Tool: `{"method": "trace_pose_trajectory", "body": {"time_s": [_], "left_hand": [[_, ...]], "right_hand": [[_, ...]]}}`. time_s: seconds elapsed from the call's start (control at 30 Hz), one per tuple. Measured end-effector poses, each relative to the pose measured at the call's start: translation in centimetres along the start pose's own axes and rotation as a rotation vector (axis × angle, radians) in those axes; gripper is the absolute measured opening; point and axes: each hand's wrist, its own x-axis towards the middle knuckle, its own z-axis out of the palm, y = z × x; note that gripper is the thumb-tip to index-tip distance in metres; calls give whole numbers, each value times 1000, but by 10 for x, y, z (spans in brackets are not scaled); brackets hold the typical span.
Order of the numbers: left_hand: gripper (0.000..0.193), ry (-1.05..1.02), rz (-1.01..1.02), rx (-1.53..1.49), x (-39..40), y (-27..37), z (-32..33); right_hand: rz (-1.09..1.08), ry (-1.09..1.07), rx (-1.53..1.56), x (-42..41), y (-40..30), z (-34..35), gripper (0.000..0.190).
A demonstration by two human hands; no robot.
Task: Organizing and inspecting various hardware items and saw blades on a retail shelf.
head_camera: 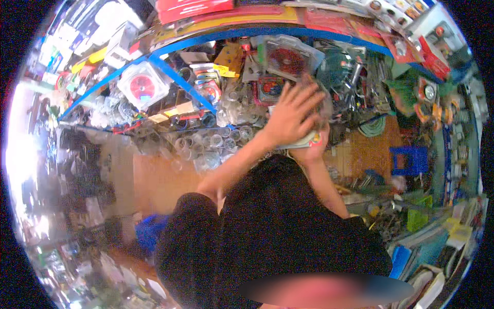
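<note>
My left hand (295, 110) is spread over a package (310, 140), its fingers apart. White backing with a red and yellow print shows at the package's lower edge, and something clear, perhaps plastic wrap, shows beside my fingers. From below and to the right, my right hand (318, 148) holds that package. Most of it is hidden behind my left hand, so I cannot tell what is inside. Just beyond my fingertips stands a clear plastic pack (285, 56) with a dark red disc in it. A smaller pack with a red border (270, 89) sits below it.
A blue metal shelf edge (231, 34) arches across the front, with a slanting blue bar (183, 85). A clear case with a red disc (142, 87) hangs at left. Transparent cups (216, 141) stand lower. Right are a green hose coil (372, 126), blue stool (418, 160) and green basket (418, 216).
</note>
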Motion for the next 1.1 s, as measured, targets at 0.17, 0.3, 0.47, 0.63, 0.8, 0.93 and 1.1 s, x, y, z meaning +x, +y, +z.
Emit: {"method": "trace_pose_trajectory", "body": {"time_s": [0.17,0.3,0.47,0.63,0.8,0.93,1.1], "left_hand": [[29,232,-308,-117,33,-23,-4],[21,390,-558,-337,32,-9,-40],[39,-53,92,-193,-2,45,-26],[54,-54,38,-35,-4,36,-2],[50,120,-19,-95,9,23,4],[40,253,-58,-43,8,10,9],[30,104,-613,-104,-6,-42,-3]], "right_hand": [[-274,58,-985,3,-10,2,61],[-113,28,-300,-3,-21,6,67],[-135,-111,72,3,-23,-3,67],[-136,-232,145,0,-21,-10,62],[-221,195,-213,-4,-25,-1,64],[-168,129,-178,1,-23,7,63],[-70,218,-181,-1,-6,12,60]]}}
